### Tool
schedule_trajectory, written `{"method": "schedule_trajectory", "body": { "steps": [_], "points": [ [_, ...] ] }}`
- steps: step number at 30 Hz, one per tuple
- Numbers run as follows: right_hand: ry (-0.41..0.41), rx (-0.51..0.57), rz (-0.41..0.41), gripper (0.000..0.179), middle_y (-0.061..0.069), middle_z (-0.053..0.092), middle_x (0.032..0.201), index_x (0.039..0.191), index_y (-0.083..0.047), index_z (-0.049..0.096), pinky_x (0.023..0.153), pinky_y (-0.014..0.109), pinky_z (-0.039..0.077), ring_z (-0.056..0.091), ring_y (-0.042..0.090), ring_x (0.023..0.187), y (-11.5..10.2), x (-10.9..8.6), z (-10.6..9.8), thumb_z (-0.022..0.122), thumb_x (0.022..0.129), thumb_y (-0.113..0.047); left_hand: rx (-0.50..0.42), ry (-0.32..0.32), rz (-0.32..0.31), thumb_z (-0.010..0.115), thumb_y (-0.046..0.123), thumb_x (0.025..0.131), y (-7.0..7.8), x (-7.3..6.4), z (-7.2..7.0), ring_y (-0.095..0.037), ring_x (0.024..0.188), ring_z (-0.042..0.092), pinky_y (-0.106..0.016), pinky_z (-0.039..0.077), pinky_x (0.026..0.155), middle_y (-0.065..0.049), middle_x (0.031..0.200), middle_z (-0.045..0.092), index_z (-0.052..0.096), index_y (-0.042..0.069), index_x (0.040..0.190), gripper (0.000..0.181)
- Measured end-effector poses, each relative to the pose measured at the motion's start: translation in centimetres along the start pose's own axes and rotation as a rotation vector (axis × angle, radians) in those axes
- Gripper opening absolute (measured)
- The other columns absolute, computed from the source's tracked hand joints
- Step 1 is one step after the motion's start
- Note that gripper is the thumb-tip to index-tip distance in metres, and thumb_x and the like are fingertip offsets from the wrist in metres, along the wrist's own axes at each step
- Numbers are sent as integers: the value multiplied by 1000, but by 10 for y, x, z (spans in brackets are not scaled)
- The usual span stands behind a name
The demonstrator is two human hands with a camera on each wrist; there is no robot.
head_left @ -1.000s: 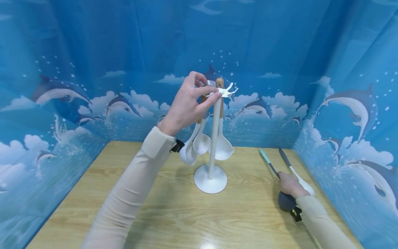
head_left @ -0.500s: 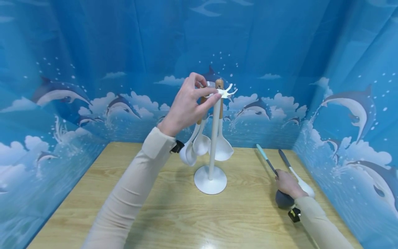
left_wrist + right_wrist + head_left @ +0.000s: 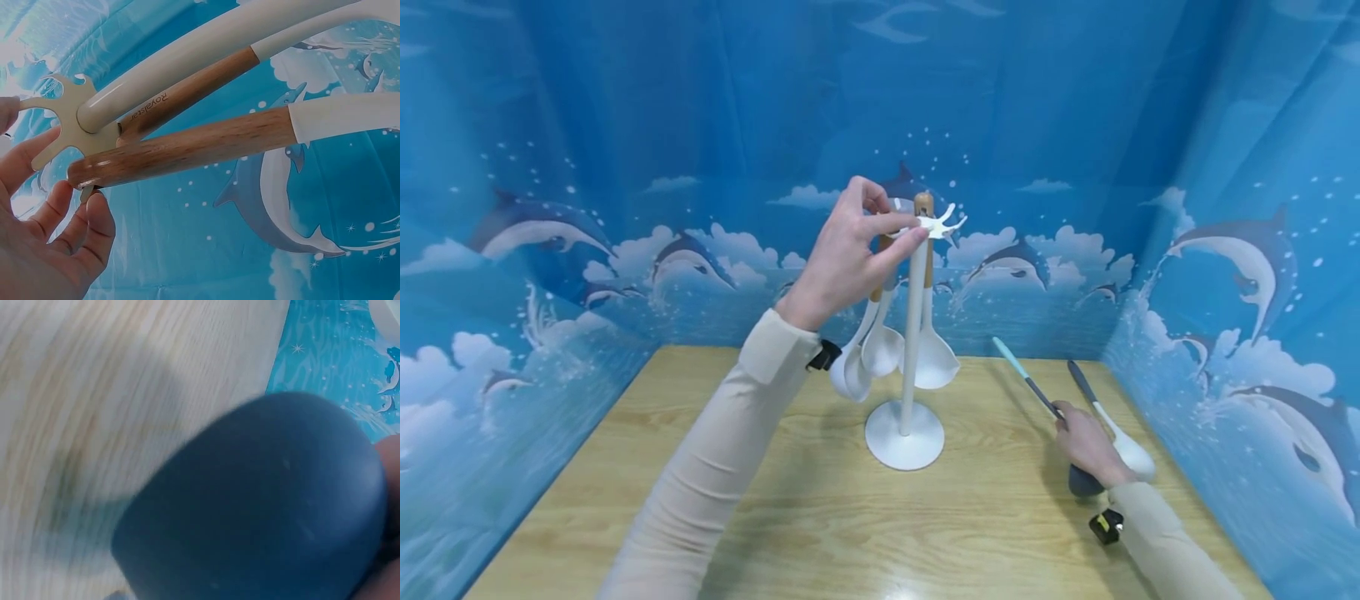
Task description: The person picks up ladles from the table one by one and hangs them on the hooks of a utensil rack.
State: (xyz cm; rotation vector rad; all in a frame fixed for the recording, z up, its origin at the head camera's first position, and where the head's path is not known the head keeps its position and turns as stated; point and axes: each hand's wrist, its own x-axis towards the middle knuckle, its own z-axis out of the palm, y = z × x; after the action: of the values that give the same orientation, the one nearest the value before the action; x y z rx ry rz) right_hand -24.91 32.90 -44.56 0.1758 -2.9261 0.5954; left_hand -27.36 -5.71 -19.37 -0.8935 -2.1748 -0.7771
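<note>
A white utensil stand (image 3: 913, 333) with a round base and hooked top stands on the table. My left hand (image 3: 853, 246) pinches a hook of that top between thumb and index finger. Several white utensils with wooden handles hang from it, including a ladle (image 3: 936, 360). In the left wrist view, a wooden handle (image 3: 187, 150) hangs close by the left fingertips. At the right, my right hand (image 3: 1086, 442) grips a dark ladle (image 3: 262, 500) with a mint handle end, which points up and away. Part of the dark bowl is hidden by the hand in the head view.
A white spoon (image 3: 1133, 457) with a dark grey handle end lies on the wooden table (image 3: 820, 533), just right of the right hand. Blue dolphin-print curtains (image 3: 820, 100) enclose the back and both sides.
The right hand has turned the dark ladle so its mint handle end swings left and appears to rise from the table. The left hand keeps its pinch on the stand.
</note>
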Motion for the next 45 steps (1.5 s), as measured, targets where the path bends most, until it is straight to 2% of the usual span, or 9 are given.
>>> {"method": "schedule_trajectory", "body": {
  "steps": [4,8,16,23,29,31,35,40,45],
  "points": [
    [21,51,24,39,16,63,84,136,9,45,55,33,39,49,18,60,-4,2,1,39,102,-9,-1,-3,18,61,38,97,0,1,-1,-22,103,41,-36,42,82,-9,111,45,75,16,115,32],
    [109,70,5,39,9,57,77,133,8,49,59,34,39,47,18,62,-8,4,3,36,107,-16,-1,-8,32,61,38,97,1,2,1,-22,101,40,-35,40,80,-9,107,44,75,16,114,31],
    [244,116,-14,36,18,61,92,129,6,52,68,41,43,53,24,74,-18,3,11,35,108,-18,4,-22,50,60,37,98,3,4,7,-21,97,39,-34,37,77,-7,103,42,75,17,113,29],
    [314,179,-48,32,15,60,87,124,4,57,63,36,40,51,22,71,-37,13,11,39,107,-15,11,-12,48,60,37,98,2,3,6,-21,95,39,-34,37,76,-8,101,41,74,16,116,31],
    [374,251,-56,35,21,66,100,126,1,60,73,48,48,62,34,87,-59,21,8,39,107,-20,12,9,38,60,37,98,0,-1,1,-22,95,41,-33,39,75,-9,104,44,74,15,116,31],
    [408,277,-66,34,20,67,100,124,0,62,74,47,48,63,34,89,-65,23,7,41,107,-20,17,18,37,61,36,98,-1,-3,0,-22,95,42,-33,40,74,-10,106,45,75,15,115,31],
    [445,324,-71,33,17,66,97,122,-4,65,67,35,44,58,26,82,-74,25,5,42,107,-21,25,26,34,61,36,97,-2,-4,-1,-22,97,42,-34,41,75,-10,108,46,75,15,115,31],
    [480,385,-28,31,12,65,94,123,-7,66,60,25,39,49,13,72,-82,25,-2,44,106,-21,29,30,36,62,36,97,-2,-4,1,-23,99,43,-34,42,78,-10,108,46,75,15,116,31],
    [511,432,-15,31,10,66,94,123,-10,67,63,22,38,49,5,75,-92,24,-11,46,105,-24,33,40,32,62,37,97,-1,-3,1,-22,100,43,-33,43,78,-10,108,47,75,16,116,31]
  ]
}}
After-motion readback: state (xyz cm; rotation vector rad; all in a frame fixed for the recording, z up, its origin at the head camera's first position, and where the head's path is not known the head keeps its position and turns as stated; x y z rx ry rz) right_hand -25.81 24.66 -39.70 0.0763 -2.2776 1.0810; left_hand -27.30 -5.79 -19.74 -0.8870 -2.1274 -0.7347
